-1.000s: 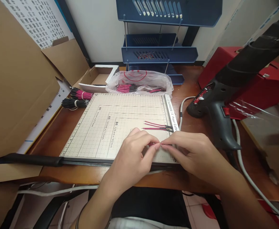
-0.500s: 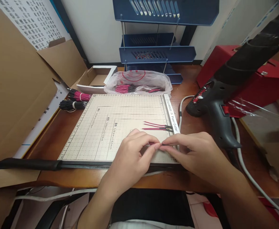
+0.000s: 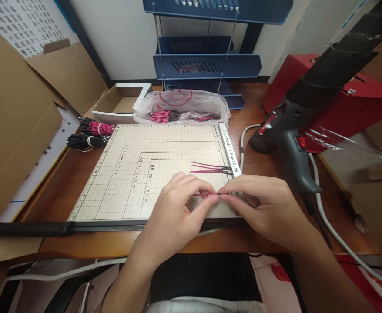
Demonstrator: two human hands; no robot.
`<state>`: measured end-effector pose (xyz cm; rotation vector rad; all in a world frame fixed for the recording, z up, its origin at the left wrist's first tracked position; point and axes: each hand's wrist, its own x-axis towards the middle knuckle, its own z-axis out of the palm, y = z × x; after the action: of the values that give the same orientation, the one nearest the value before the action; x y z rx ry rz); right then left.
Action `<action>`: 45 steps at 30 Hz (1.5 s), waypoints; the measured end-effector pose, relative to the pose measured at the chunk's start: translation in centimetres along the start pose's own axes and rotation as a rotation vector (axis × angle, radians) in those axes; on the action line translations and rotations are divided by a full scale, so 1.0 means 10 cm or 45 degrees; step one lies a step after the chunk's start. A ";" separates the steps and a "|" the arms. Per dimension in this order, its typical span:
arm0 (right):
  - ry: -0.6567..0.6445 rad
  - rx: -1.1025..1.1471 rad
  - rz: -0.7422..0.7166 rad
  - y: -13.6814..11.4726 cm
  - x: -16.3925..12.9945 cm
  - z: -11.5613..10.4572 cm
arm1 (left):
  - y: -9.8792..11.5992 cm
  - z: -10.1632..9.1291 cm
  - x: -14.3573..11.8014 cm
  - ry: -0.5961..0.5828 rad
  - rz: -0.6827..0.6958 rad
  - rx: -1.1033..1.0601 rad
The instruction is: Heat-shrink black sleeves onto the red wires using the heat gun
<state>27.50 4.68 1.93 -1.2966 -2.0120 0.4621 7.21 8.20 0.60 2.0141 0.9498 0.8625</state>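
Observation:
Above the near right part of the paper cutter [image 3: 112, 187], my two hands meet fingertip to fingertip. My left hand [image 3: 184, 204] pinches a thin red wire [image 3: 199, 194] between thumb and forefinger. At the wire's dark right end, my right hand [image 3: 259, 204] pinches too, its thumb and forefinger closed; the fingertips partly hide that end. Just beyond my fingers, several red wires [image 3: 207, 166] with black ends lie side by side on the board. Their black ends reach toward the cutter's white edge strip [image 3: 229, 150].
A black heat gun [image 3: 292, 126] with a grey cable stands at right before a red box [image 3: 328, 104]. Behind the board lies a clear bag [image 3: 184, 102] of wires. Wire bundles [image 3: 88, 141] and an open carton [image 3: 122, 102] are at left. Blue shelves [image 3: 207, 65] rise behind.
The view has shifted slightly, so the scene sits further left and a little higher. Both hands keep their pinch; more of the red wire shows behind my left fingers.

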 end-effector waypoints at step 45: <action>0.334 -0.343 -0.193 0.06 -0.14 0.28 | -0.01 0.09 -0.03 0.105 -0.138 -0.031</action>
<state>26.21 3.87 -0.89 -1.2738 -1.9755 -0.0514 7.73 7.71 0.03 1.9004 1.0788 0.8985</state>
